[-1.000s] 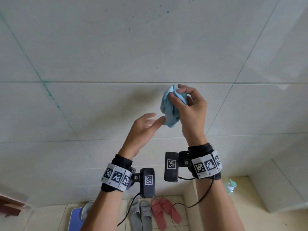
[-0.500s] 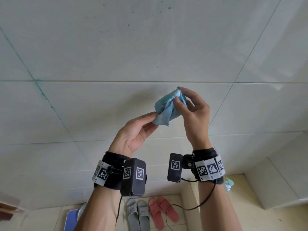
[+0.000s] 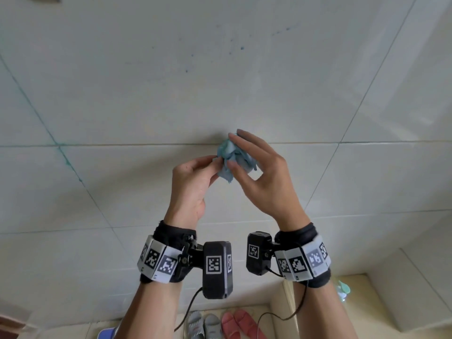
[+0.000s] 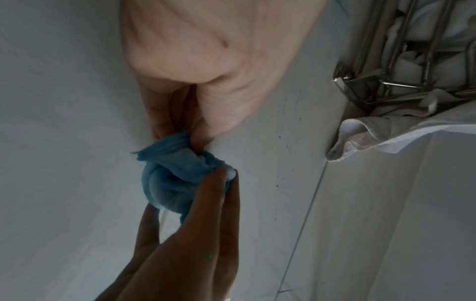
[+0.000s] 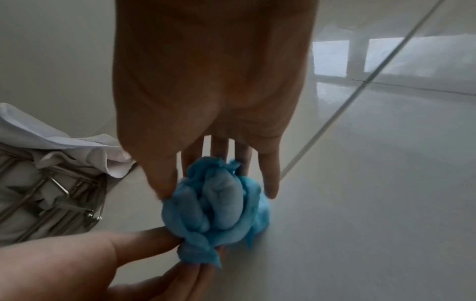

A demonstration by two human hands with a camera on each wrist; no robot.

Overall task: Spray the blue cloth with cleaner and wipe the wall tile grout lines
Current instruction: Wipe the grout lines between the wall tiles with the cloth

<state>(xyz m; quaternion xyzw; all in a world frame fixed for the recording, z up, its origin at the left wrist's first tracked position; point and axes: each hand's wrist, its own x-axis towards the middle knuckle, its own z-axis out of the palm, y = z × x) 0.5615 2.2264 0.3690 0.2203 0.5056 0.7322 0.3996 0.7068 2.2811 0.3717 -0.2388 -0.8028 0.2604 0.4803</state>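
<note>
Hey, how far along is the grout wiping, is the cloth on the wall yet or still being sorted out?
Still being sorted out. The blue cloth is bunched up, held by the right hand while the left hand pinches its lower corner, in front of the horizontal grout line. Whether it touches the wall is unclear. Left to do: greenish staining on the diagonal grout line and blue specks on the tile above.

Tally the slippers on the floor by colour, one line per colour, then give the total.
Grey slippers: 2
Pink slippers: 2
Total: 4
All four lie side by side at the bottom edge of the head view, between the person's forearms, partly cut off by the frame.
</note>
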